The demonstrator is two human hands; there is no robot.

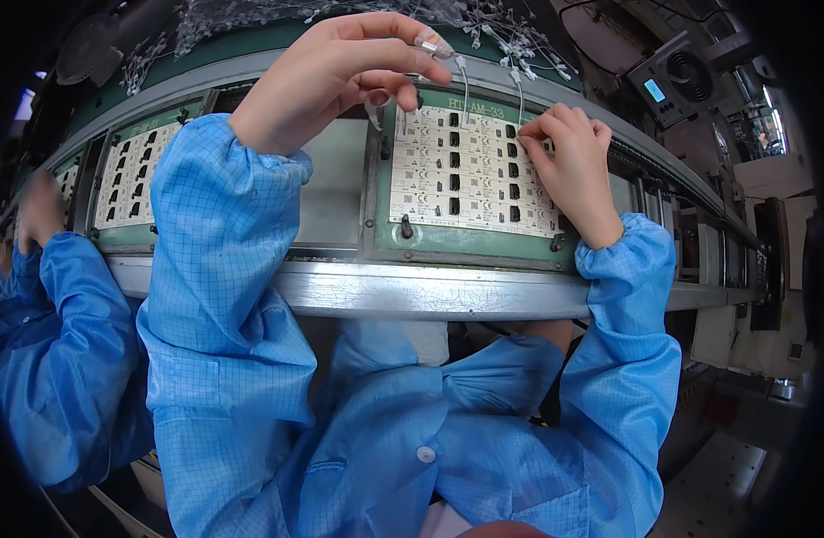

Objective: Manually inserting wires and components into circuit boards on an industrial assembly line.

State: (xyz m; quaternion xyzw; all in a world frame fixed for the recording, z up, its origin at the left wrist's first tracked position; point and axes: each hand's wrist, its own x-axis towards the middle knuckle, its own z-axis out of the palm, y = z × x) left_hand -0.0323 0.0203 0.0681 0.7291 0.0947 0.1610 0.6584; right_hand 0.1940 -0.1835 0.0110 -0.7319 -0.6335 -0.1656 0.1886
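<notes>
A white panel of circuit boards, with black parts in two columns, lies in a green carrier frame before me. Above its upper left corner hovers my left hand, fingers bent and apart, clear covers on some fingertips, holding nothing I can see. Close to those fingertips a white wire with a connector stands up from the panel. My right hand is closed at the panel's upper right edge, thumb and fingertips pinching the lower end of another white wire. The exact grip is partly hidden by the fingers.
A pile of white connector wires lies beyond the rail. A metal rail runs along the near edge. To the left sits a second board panel, and a blue-sleeved co-worker works beside me. A device with a lit screen stands far right.
</notes>
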